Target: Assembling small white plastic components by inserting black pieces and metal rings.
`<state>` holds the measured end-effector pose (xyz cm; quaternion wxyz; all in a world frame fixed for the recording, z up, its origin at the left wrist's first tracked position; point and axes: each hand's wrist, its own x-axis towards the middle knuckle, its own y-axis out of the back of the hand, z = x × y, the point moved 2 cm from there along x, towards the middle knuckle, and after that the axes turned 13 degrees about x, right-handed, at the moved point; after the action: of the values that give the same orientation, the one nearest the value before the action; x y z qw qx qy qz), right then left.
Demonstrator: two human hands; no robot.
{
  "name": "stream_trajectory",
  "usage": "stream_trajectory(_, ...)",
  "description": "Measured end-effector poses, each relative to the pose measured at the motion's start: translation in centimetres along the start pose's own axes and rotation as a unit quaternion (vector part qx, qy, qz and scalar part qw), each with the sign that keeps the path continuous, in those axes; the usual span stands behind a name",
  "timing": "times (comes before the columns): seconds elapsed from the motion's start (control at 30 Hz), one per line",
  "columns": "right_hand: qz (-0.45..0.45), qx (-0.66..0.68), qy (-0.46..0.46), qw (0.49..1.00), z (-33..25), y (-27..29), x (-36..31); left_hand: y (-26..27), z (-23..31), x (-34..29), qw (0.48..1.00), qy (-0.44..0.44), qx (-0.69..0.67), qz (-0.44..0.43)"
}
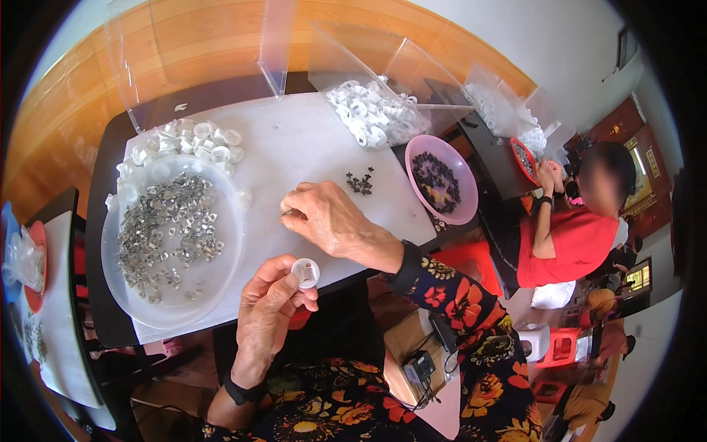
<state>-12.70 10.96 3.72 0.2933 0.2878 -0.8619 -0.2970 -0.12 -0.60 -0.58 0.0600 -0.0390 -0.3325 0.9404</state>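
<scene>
One round white plastic piece (312, 270) is pinched in the left hand (266, 298), over the table's (110, 158) near edge; the right hand (331, 221) curls just beyond, its grip unclear; leftward sits a translucent bowl (166, 317).

One translucent basin (221, 272) holds metal clips (158, 228), dozens at the least, too many overlapping to number exactly. Just beyond the basin lies one heap of white caps (199, 140), likewise dozens. To the basin's right are two hands, a left hand (266, 298) and a right hand (328, 221), and one round white part (305, 273). Farther right of the basin come one small cluster of black pieces (359, 181), roughly a dozen, and one pink bowl (469, 210).
</scene>
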Motion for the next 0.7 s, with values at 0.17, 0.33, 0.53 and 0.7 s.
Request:
stream_trajectory(0.17,-0.019,-0.037,-0.051,0.998,0.2,-0.5,0.5,0.2,-0.1,0.1,1.000,-0.001,-0.007,0.004)
stream_trajectory(0.33,0.000,-0.010,-0.067,0.998,-0.6,0.8,-1.3,0.1,0.0,0.1,1.000,-0.008,0.000,0.007)
stream_trajectory(0.53,0.085,-0.035,-0.003,0.996,-0.8,1.5,-4.6,-0.2,0.2,0.5,1.000,-0.013,0.015,0.007)
stream_trajectory(0.7,0.174,0.232,-0.073,0.954,-1.5,1.8,-6.6,-0.9,0.0,1.0,0.999,0.003,0.028,0.017)
